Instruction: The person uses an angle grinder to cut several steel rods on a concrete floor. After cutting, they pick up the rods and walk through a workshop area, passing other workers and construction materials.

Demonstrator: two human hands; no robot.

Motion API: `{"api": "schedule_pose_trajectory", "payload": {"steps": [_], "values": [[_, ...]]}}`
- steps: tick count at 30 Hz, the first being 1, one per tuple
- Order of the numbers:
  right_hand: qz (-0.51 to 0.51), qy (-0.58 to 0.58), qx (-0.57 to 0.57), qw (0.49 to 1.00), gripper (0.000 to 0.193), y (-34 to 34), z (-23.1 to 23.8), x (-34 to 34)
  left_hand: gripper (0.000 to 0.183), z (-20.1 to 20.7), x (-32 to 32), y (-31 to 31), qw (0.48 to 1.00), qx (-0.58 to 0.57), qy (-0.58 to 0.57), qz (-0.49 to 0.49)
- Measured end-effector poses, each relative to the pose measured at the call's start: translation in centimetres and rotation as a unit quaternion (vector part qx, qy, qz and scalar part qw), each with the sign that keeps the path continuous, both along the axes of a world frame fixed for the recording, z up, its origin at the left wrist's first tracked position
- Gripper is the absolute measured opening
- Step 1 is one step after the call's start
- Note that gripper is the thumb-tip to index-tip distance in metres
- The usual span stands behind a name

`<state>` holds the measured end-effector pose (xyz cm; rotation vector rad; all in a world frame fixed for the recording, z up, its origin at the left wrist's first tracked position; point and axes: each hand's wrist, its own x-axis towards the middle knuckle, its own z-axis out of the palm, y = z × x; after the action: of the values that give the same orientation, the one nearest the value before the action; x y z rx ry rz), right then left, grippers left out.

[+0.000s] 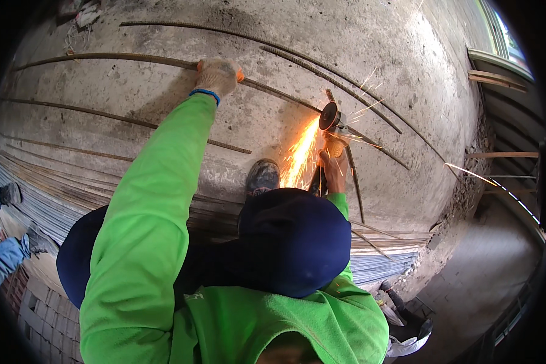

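Observation:
My left hand [218,77], in a pale knit glove with orange at the fingers, is closed round a long ribbed steel rebar [273,92] low over the concrete floor. My right hand [335,171] grips an angle grinder [333,144] at the bar's right part. The grinder's dark disc [329,115] meets the bar, and a bright stream of orange sparks [304,153] sprays down toward my shoe [263,176]. Another short rebar [353,176] slants beneath the grinder. The lower part of the grinder is partly hidden by my hand and knee.
Loose rebars [321,71] lie beyond the grinder and another rebar [91,109] lies at left. A long stack of steel bars [60,176] runs close to my legs. Another person's legs [9,255] are at far left. Grey blocks [45,309] stand at lower left; a floor edge [461,206] runs at right.

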<state>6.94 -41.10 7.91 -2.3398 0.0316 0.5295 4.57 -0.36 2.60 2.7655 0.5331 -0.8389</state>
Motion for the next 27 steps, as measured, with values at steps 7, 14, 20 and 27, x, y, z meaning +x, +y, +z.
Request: {"api": "schedule_pose_trajectory", "payload": {"steps": [7, 14, 20, 27], "values": [[-0.021, 0.002, -0.001, 1.0, 0.032, 2.6, 1.8, 0.6, 0.023, 1.1, 0.1, 0.1, 1.0, -0.022, 0.013, -0.005], [-0.023, 0.037, -0.008, 0.999, 0.036, 1.6, 1.2, 0.3, 0.025, 1.2, -0.2, 0.0, 1.0, -0.002, -0.002, -0.003], [-0.034, 0.028, -0.011, 0.999, 0.039, -0.3, -0.3, -0.8, 0.028, 1.4, 0.5, 0.2, 0.999, -0.028, 0.018, -0.011], [-0.054, 0.072, 0.035, 0.995, 0.035, 0.7, -0.6, 0.0, 0.025, 1.4, -0.7, 0.6, 1.0, -0.022, -0.003, 0.004]]}}
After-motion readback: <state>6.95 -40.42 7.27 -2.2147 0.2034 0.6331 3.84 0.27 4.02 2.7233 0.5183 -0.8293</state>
